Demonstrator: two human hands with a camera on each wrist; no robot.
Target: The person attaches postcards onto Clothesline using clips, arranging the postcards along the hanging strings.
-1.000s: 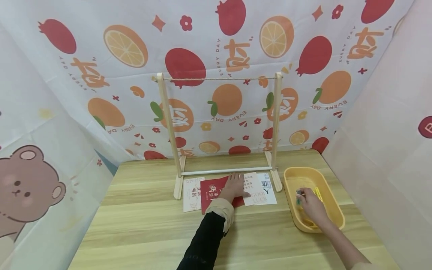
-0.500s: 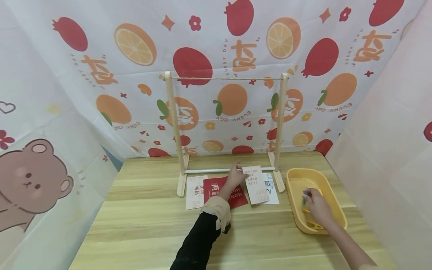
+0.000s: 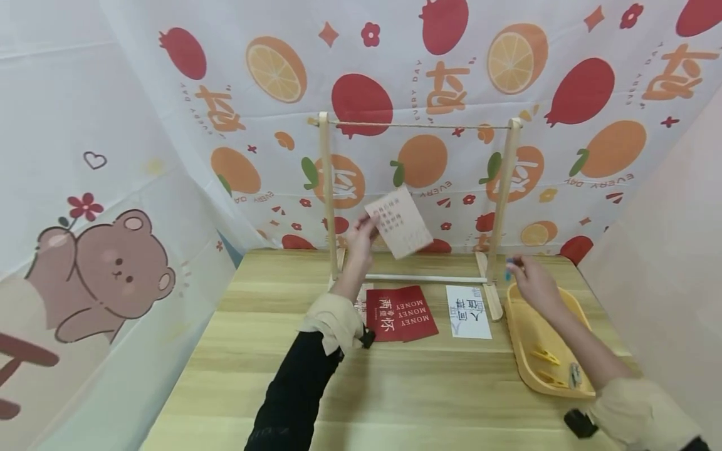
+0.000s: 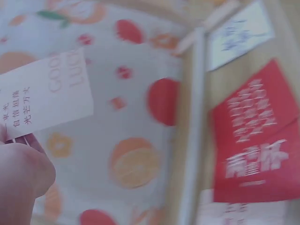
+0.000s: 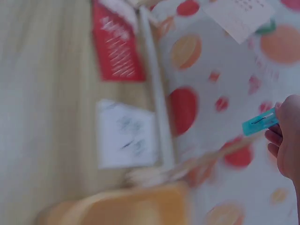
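My left hand (image 3: 360, 241) pinches a pale pink card (image 3: 399, 223) by its edge, raised in front of the wooden frame (image 3: 509, 188) and below its string (image 3: 417, 126). Printed characters and "GOOD LUCK" show on the card in the left wrist view. My right hand (image 3: 533, 282) holds a blue clothespin (image 5: 260, 122) between thumb and fingers, up beside the frame's right post. On the table lie red cards (image 3: 402, 313) marked "MONEY", a white card (image 3: 469, 312) with dark characters, and another pale card (image 4: 241, 213) partly hidden behind my left forearm.
A yellow basket (image 3: 524, 360) at the right holds yellow clothespins (image 3: 546, 356) and a grey one (image 3: 575, 376). A white bar (image 3: 423, 278) joins the frame's feet low down. Fruit-print cloth (image 3: 271, 138) hangs close behind the frame.
My left hand has picked up the pink card from the table and lifted it towards the string. My right hand has raised the blue clothespin out of the basket. The head view has shifted left.
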